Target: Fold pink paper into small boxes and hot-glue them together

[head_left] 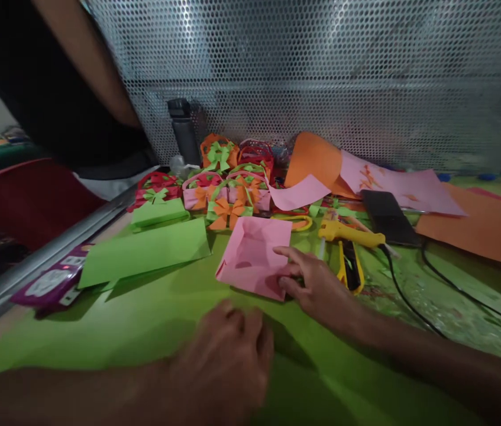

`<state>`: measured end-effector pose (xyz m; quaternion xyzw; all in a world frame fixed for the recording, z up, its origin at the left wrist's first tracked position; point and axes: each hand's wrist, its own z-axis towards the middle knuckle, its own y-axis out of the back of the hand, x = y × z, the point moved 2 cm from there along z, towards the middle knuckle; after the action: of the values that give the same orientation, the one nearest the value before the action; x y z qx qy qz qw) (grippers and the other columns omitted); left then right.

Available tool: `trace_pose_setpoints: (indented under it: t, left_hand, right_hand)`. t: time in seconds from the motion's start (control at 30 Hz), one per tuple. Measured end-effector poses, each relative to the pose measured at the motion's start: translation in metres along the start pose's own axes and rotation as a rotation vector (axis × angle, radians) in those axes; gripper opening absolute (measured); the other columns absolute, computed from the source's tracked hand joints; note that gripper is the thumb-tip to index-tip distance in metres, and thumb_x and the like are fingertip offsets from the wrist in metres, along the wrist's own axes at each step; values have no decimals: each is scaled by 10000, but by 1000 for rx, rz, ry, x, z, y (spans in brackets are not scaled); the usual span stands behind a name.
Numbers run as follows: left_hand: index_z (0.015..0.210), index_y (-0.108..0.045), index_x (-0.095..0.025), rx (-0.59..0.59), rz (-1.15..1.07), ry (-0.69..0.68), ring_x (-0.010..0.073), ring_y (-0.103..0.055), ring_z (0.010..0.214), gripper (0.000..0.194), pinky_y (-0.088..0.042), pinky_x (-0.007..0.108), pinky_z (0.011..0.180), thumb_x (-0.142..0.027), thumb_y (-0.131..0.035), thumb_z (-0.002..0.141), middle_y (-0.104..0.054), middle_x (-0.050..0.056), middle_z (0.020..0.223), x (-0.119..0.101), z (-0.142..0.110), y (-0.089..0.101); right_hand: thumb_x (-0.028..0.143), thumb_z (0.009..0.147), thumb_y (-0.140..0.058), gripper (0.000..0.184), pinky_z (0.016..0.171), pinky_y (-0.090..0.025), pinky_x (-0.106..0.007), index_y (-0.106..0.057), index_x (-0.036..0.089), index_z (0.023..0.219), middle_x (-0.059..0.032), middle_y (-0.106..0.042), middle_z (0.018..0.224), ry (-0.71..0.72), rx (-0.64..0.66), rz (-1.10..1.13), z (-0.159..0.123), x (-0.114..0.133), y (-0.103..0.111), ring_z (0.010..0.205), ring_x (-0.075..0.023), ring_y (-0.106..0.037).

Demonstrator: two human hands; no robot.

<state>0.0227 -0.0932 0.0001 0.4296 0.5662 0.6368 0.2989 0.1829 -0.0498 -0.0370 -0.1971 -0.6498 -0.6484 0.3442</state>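
Observation:
A pink folded paper piece (252,255) lies on the green sheet (144,319) covering the table. My right hand (316,285) pinches its near right corner, thumb and fingers closed on the paper. Nearer to me, my left hand (228,361) rests knuckles up on the green sheet, fingers curled under, and nothing shows in it. Just right of my right hand lie a yellow glue gun (351,234) and a yellow utility knife (349,266).
Several finished paper baskets with bows (223,177) stand at the back by a perforated metal wall. Folded green paper (146,251), orange and pink sheets (392,183), a black phone (387,216), black cables (427,278), a dark bottle (184,131). Another person's arm (90,65) is at the upper left.

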Motion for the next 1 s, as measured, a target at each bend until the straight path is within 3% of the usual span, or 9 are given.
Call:
trace_pose_setpoints:
  t: [0.17,0.4,0.63,0.8,1.0]
  left_hand:
    - [1002,-590,-78,-95,125,-4,221,-604,716,274,-412,322,539,-214,-386,880,-627,187,1012,-11,4,-12]
    - [913,-635,-82,-113,7,49,267,-618,747,452,-462,377,582,-439,-362,871,-648,191,939,1,6,-27]
    - [925,-648,-129,-46,-63,57,253,-609,779,481,-488,387,620,-475,-317,874,-644,136,966,8,6,-31]
    - [1140,-541,-107,36,-63,94,245,-604,795,552,-498,399,666,-529,-347,842,-566,175,1128,11,8,-34]
    - [1147,-542,-159,160,-139,123,275,-589,853,626,-493,442,694,-627,-333,787,-509,168,1186,12,11,-34]
  right_hand:
    - [124,757,-450,502,597,-389,-259,-402,137,1256,-30,-631,721,-12,21,-28,0,2,-2,606,-144,-523]
    - [114,756,-460,483,585,-357,-239,-431,177,1234,15,-589,651,36,27,-59,0,6,2,591,-128,-491]
    - [126,810,-403,450,489,-291,-218,-395,137,1259,70,-454,513,54,32,-10,3,0,11,478,-104,-411]
    - [86,802,-378,444,528,-333,-224,-397,129,1244,48,-535,564,34,2,12,4,-4,15,515,-108,-457]
    - [42,766,-396,399,588,-352,-251,-485,144,1141,-5,-608,682,77,13,-184,0,0,19,617,-136,-521]
